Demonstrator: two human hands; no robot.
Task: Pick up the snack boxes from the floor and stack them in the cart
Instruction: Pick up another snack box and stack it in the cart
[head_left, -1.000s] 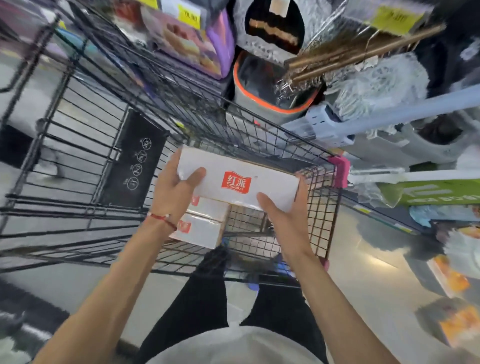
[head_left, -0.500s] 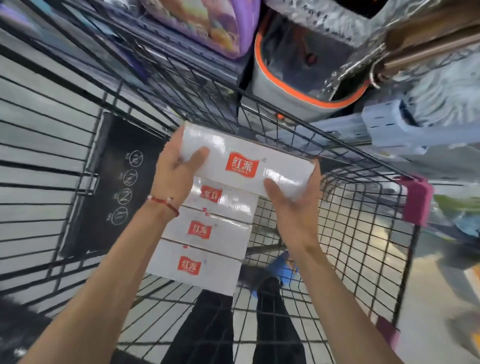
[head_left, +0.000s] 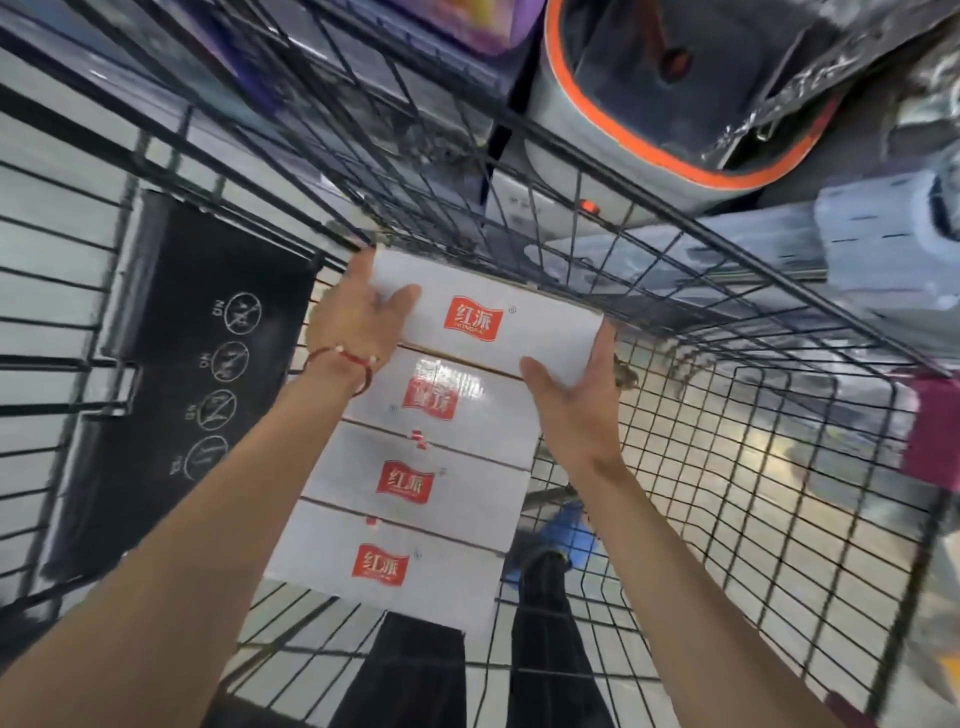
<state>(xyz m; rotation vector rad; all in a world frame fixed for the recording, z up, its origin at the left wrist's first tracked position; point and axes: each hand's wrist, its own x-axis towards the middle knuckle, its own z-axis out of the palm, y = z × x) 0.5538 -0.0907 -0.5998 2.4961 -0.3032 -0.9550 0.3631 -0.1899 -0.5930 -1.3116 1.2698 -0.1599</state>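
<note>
The left hand (head_left: 358, 325) and right hand (head_left: 574, 400) clamp the ends of a box (head_left: 488, 317), apparently to seat it squarely beside three boxes (head_left: 423, 480) in the cart (head_left: 675, 221).

I am stretching both bare arms forward and down, my left forearm (head_left: 208, 545) coming in from the lower left and my right forearm (head_left: 675, 571) from the lower right, the two converging toward my hands. My left hand (head_left: 358, 322) is gripping the left end of the snack box (head_left: 545, 332), thumb lying across its top face and fingertips reaching its far edge. My right hand (head_left: 576, 410) is holding the near right corner, thumb pressing on top and fingers running up the right end. I am wearing a red string bracelet (head_left: 343, 358) on my left wrist.
</note>
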